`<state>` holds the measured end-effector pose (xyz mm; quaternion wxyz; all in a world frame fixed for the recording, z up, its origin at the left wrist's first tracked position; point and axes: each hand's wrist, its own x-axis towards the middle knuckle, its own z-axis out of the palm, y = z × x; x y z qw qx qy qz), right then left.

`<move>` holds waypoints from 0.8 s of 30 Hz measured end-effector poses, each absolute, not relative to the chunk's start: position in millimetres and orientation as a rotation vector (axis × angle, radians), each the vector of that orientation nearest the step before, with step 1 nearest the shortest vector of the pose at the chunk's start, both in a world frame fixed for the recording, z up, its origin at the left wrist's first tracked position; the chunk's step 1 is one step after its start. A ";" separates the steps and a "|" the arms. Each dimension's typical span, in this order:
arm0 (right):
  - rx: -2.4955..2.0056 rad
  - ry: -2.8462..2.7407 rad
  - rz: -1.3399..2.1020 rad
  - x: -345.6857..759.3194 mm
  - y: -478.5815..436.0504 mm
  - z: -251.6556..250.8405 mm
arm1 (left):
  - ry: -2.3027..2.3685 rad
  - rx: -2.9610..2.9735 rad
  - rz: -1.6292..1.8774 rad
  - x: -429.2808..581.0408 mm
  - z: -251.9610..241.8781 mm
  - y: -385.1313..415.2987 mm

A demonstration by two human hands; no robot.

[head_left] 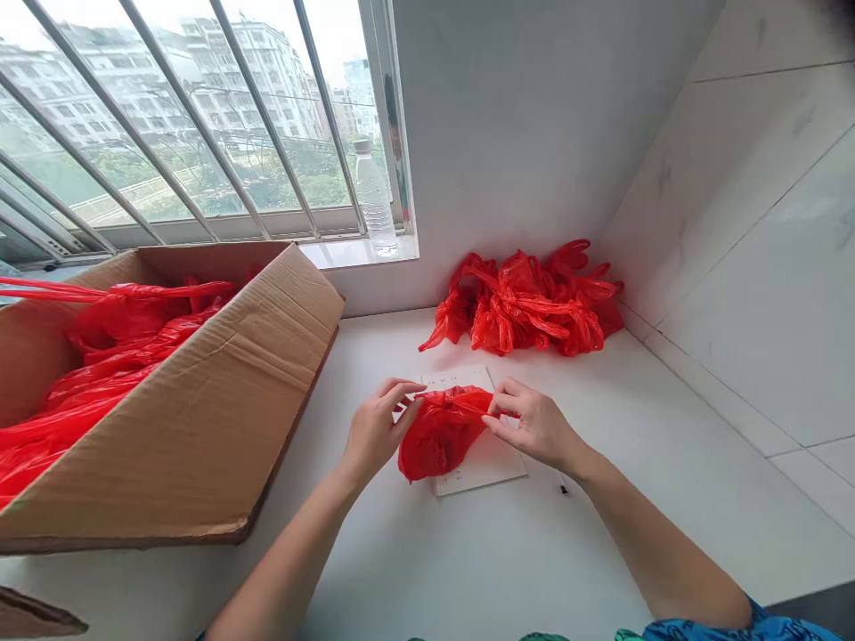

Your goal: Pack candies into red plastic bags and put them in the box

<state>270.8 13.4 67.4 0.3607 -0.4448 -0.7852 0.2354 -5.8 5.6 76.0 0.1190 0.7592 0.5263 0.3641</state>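
Observation:
A red plastic bag (pixel 437 436), gathered at its top, lies over a white notebook (pixel 491 463) with writing on its page. At the bag's upper left, my left hand (pixel 380 423) pinches the plastic between thumb and fingers. My right hand (pixel 534 423) grips the twisted plastic at the upper right, so the top is drawn out between both hands. What the bag contains is hidden by the red plastic. Close to my right wrist, the dark tip of a pen (pixel 563 488) shows on the white tabletop.
A cardboard box (pixel 233 427) holding red plastic bags (pixel 126 356) stands at the left. Several knotted red bags (pixel 527 303) are heaped against the back wall. A clear bottle (pixel 375 200) stands on the sill of the barred window. A tiled wall (pixel 754 267) bounds the right side.

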 end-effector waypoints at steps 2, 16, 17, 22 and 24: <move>-1.149 -2.106 0.506 268.4 14.6 63.5 | 1.503 2.207 1.002 -1.5 73.6 8.0; -1.334 -1.834 0.570 280.6 19.9 70.3 | 1.422 2.136 1.193 1.4 79.6 13.4; -1.357 -1.790 0.565 289.9 21.1 73.4 | 1.476 2.093 1.254 -5.2 82.0 13.2; -1.243 -1.832 0.611 302.9 19.4 78.5 | 1.586 2.137 1.227 -4.7 92.3 6.1; -1.212 -1.873 0.695 293.9 15.2 79.4 | 1.500 2.335 0.968 11.5 92.0 5.1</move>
